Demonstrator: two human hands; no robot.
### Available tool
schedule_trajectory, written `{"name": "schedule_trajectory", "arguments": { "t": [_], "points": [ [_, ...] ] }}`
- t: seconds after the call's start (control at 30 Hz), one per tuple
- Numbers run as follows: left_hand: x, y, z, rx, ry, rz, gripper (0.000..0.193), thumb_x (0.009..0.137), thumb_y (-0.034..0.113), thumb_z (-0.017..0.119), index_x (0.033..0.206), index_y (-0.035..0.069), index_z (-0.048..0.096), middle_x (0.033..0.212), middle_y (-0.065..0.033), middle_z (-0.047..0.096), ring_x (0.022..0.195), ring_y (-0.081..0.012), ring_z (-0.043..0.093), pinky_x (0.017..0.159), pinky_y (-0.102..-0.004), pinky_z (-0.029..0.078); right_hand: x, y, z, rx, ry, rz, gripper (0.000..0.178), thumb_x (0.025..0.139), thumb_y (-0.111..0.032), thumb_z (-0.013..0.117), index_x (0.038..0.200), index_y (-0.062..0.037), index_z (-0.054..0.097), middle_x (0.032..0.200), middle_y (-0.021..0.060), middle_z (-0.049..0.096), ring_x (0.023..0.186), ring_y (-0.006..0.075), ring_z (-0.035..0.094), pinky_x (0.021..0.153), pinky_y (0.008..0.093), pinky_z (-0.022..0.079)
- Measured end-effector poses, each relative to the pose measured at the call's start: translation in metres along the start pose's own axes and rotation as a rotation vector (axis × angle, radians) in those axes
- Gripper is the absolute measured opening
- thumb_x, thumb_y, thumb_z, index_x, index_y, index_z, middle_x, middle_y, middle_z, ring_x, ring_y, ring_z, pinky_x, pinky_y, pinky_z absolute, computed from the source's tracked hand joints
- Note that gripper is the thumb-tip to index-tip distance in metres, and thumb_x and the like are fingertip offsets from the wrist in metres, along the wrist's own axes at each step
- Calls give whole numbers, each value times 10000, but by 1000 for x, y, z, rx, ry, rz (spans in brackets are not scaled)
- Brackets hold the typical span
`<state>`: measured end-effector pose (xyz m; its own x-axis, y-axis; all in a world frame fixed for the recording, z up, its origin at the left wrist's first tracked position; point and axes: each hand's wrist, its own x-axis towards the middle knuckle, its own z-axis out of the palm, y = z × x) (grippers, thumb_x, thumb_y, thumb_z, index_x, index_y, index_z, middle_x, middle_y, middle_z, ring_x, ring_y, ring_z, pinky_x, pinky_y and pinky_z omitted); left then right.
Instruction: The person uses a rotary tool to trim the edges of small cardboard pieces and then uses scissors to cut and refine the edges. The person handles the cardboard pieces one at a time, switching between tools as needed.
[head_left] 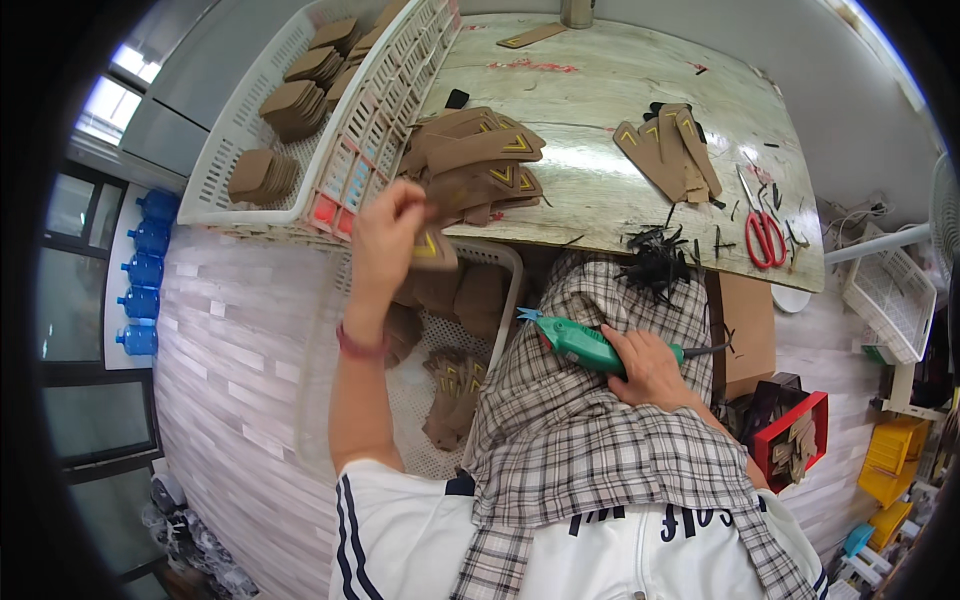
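Leftmost, a white slotted basket (235,130) rests on the tabletop's far-left corner, holding small stacks of brown cut pieces (300,95). Just beside it, near the tabletop's (590,90) near edge, lies a heap of brown pieces with yellow chevrons (480,160). The left hand (385,230) is raised at that edge, fingers pinched shut on one brown chevron piece (432,248) at the foot of the heap. Below it, off the tabletop, a second white basket (505,260) holds more brown pieces. Over a checked cloth (590,440) on the lap, the right hand (650,365) is closed around a green handheld tool (580,345), tip pointing left. Farther right on the tabletop lie another small brown pile (670,150) and, near the right edge, red-handled scissors (762,232).
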<state>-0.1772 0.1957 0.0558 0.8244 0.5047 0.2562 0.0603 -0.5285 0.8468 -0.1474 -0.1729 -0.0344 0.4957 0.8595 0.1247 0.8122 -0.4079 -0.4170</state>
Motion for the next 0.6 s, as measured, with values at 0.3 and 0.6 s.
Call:
{"name": "schedule_trajectory", "arguments": {
  "t": [0.3, 0.6],
  "points": [
    [99, -35, 19, 247, 291, -60, 371, 921, 331, 531, 894, -27, 624, 804, -138, 652, 719, -242, 585, 703, -350, 465, -23, 3, -15, 114, 115, 128, 663, 646, -230, 760, 1233, -17, 537, 898, 139, 619, 803, 290, 609, 714, 380, 505],
    [-75, -25, 50, -1023, 53, -791, 239, 971, 212, 500, 970, 0, 611, 782, -43, 549, 643, -163, 518, 606, -343, 453, -35, 12, -43, 578, -12, 605, 594, 786, -420, 732, 1223, -52, 568, 986, 142, 675, 930, 245, 659, 764, 356, 520]
  ]
}}
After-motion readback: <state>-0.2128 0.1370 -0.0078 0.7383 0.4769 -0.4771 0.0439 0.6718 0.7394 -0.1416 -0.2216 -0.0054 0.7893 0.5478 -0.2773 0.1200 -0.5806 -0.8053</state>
